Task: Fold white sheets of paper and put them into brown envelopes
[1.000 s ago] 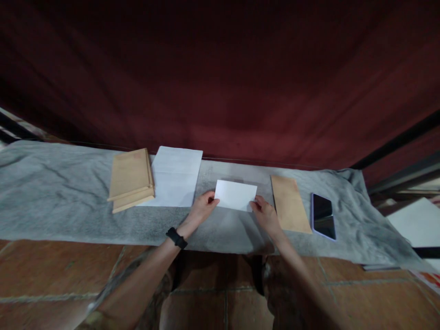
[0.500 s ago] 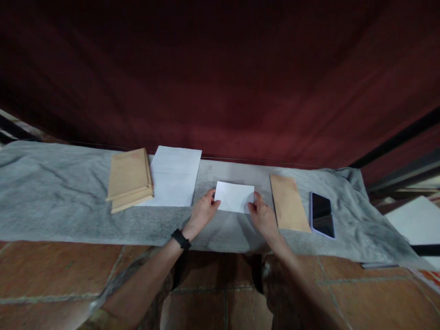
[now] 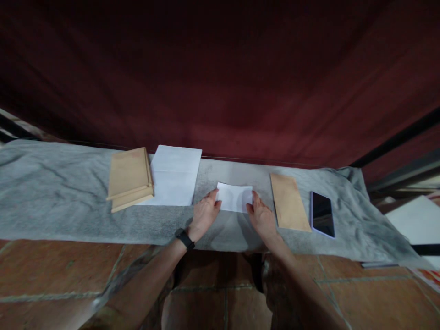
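A small folded sheet of white paper [image 3: 235,198] is held level between my two hands, over the middle of the grey cloth. My left hand [image 3: 206,211], with a black watch on its wrist, grips the paper's left edge between thumb and fingers. On the opposite edge, my right hand [image 3: 261,216] pinches the paper the same way. Just right of that hand lies a brown envelope [image 3: 290,202]. Left of my left hand, larger white sheets [image 3: 176,176] with a crease across them lie flat, partly under a stack of brown envelopes [image 3: 129,174].
A phone [image 3: 322,214] in a purple case lies right of the single envelope. The grey cloth [image 3: 68,197] covers a long narrow bench. A dark red curtain-like surface [image 3: 220,91] rises behind it, and brown floor tiles [image 3: 51,270] show in front.
The folded paper looks shallower from front to back and slightly bowed. My left hand has shifted a little to the right, and my fingers now lie further along the side edges.
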A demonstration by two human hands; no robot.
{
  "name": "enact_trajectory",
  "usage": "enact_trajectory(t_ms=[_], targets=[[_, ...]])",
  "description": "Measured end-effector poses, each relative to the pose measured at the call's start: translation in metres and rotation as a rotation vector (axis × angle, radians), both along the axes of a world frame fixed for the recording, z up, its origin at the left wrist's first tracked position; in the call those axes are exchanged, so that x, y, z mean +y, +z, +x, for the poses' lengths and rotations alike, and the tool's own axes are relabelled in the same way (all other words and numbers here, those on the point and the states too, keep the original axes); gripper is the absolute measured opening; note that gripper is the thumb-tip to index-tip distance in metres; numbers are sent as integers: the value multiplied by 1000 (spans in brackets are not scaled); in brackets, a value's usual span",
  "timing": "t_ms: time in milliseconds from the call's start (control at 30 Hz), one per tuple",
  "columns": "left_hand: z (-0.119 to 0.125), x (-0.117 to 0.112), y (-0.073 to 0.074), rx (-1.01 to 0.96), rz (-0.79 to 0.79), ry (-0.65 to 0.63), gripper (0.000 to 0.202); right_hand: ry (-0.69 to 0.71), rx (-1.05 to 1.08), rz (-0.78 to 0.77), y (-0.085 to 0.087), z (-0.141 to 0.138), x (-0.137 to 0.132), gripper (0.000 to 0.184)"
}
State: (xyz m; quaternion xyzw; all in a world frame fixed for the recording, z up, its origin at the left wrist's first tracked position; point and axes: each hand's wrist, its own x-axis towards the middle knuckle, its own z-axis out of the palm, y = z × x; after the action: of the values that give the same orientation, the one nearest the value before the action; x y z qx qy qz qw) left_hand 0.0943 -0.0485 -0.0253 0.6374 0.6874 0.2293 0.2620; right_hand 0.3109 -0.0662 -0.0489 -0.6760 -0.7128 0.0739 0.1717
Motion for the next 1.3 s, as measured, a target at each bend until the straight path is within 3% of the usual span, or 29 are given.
enact_trajectory(t_ms=[200, 400, 700, 900, 1067, 1200, 1300], targets=[[0, 0, 1, 44, 28, -51, 42, -11, -61, -72, 9, -3, 0, 48], [5, -6, 9, 315, 31, -115, 37, -37, -165, -100, 12, -8, -2, 42], [4, -7, 9, 402, 24, -129, 35, -52, -238, 29, 9, -11, -7, 39], [6, -13, 8, 474, 167, -160, 34, 185, -15, 179, 3, -29, -14, 47], [18, -22, -10, 404, 372, -344, 48, 293, 96, 137, -6, -49, -22, 56], [23, -28, -31, 414, 360, -452, 56, 274, 132, 103, -13, -52, -24, 60], [22, -30, -38, 500, 354, -485, 58, 264, 79, 92, -16, -49, -24, 61]])
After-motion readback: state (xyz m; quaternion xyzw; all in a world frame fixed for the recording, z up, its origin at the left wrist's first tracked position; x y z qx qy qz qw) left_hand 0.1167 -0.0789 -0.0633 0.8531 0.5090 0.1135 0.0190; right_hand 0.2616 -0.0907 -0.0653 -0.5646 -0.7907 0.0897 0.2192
